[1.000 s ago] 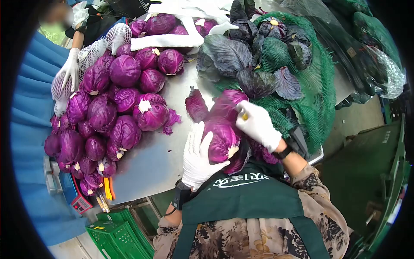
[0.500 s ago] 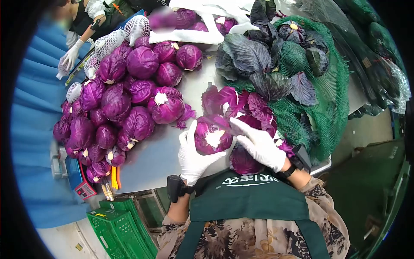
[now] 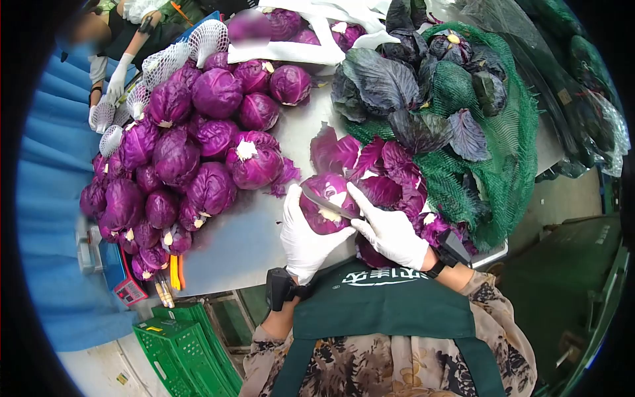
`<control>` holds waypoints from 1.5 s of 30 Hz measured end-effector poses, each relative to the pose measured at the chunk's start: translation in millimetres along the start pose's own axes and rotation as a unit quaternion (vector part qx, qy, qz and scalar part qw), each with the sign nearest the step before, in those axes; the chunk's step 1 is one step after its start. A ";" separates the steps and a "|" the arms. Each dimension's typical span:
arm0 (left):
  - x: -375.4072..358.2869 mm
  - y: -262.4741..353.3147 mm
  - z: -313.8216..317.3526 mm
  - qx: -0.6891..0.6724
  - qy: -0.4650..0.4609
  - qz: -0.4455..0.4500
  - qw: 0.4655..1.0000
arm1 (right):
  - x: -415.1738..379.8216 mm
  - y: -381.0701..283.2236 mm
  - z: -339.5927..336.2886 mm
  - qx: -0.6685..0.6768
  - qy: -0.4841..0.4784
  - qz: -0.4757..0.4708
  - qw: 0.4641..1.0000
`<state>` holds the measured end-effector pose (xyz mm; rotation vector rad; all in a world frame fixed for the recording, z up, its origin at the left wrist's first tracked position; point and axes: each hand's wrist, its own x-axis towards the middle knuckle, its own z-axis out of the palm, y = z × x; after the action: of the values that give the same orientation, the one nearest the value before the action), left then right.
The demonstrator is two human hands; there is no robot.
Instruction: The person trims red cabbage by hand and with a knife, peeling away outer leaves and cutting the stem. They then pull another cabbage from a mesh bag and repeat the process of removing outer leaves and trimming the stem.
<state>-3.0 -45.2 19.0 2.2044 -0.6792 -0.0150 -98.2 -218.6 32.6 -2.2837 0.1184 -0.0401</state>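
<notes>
My gloved left hand (image 3: 305, 239) is wrapped round the left and near side of a red cabbage (image 3: 317, 223), its pale stem end facing up. In my gloved right hand (image 3: 391, 237) is a knife (image 3: 324, 201); the blade lies across the top of the cabbage over the pale stem, and its handle is hidden in the fingers. Just beyond and to the right lie loose purple leaves (image 3: 398, 162). Another red cabbage (image 3: 372, 255) sits partly hidden under my right hand.
Red cabbages (image 3: 217, 94) are heaped on the metal table (image 3: 254, 228) at left, some in white foam nets (image 3: 209, 41). A green mesh sack (image 3: 512, 159) with dark leafy cabbages stands right. Green crates (image 3: 182, 351) are below left. A co-worker's gloved hand (image 3: 119, 78) handles netting at upper left.
The knife has swung left and now lies across the cabbage's stem end. My right hand has shifted slightly left. At upper left, the co-worker has leaned in and both arms now show.
</notes>
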 end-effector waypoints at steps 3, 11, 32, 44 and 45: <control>1.1 1.0 2.2 0.007 0.006 0.010 1.000 | 4.7 -3.9 -1.8 -0.031 0.016 -0.007 0.999; 0.4 5.2 6.2 0.044 0.040 0.039 0.997 | 19.8 4.9 10.6 -0.028 0.062 -0.017 0.998; -11.7 -7.7 -7.8 -0.125 0.020 0.067 0.990 | 54.7 75.5 -37.2 0.417 0.115 0.142 0.890; 2.0 3.4 -5.5 0.006 -0.038 0.122 0.992 | 44.3 -19.6 -39.2 -0.048 -0.013 -0.057 0.997; 3.1 8.4 -7.0 0.004 -0.041 0.124 0.992 | 44.8 -18.3 -39.0 -0.083 0.003 -0.078 0.993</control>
<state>-2.6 -46.2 30.3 2.1225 -0.9954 0.0250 -55.0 -240.3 71.6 -2.4558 -0.0570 -0.1232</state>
